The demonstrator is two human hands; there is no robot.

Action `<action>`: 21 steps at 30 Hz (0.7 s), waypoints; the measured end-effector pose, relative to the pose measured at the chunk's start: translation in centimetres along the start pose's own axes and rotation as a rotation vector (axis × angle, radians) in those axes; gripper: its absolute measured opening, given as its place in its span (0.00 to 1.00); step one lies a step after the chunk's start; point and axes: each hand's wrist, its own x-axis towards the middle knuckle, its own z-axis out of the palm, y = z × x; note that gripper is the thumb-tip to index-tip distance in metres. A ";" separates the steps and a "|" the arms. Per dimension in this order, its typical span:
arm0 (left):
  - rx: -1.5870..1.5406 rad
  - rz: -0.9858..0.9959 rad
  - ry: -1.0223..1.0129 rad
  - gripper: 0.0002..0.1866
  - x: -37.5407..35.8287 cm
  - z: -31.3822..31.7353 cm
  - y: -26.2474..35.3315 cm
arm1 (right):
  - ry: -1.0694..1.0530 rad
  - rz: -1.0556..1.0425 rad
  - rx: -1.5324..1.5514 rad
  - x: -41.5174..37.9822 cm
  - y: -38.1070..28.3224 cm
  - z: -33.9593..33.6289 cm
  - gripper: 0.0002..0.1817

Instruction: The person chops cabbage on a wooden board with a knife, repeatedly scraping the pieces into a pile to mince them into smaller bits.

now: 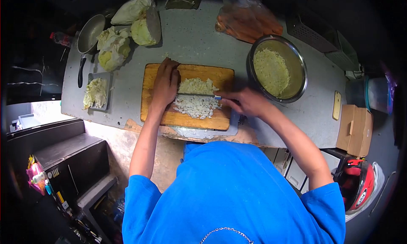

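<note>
"What is the largest thing there?"

"A grey counter (190, 51), where a person (229, 189) in blue stands. On it, near the person, lies a wooden cutting board (203, 71)."

"What is around the board?"

"Right of the board, and a little beyond it, stands a steel bowl (297, 64) holding finely cut pale bits (271, 70). Past the board's far left corner are cabbage heads (114, 57)."

"And on the board?"

"Chopped cabbage (197, 109), spread over the board's middle."

"Where are the hands?"

"The left hand (165, 83) lies on the board's left part, fingers pointing toward its far edge. They look extended, gripping nothing visible; how hard they press cannot be told. The right hand (250, 102) is at the board's right edge, fingers closed around a handle."

"A handle of what?"

"A knife (195, 94), thin and smallest of all. It crosses the middle of the board, long axis left to right, roughly parallel to the board's far edge, with cabbage on both sides of the blade. The tip points at the left hand, just beside it; whether they touch cannot be told. That gap seems the one that matters most."
</note>
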 end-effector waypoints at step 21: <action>-0.025 -0.020 -0.005 0.16 -0.1 0.0 -0.3 | 0.053 -0.020 -0.158 -0.2 -4.8 -4.2 0.20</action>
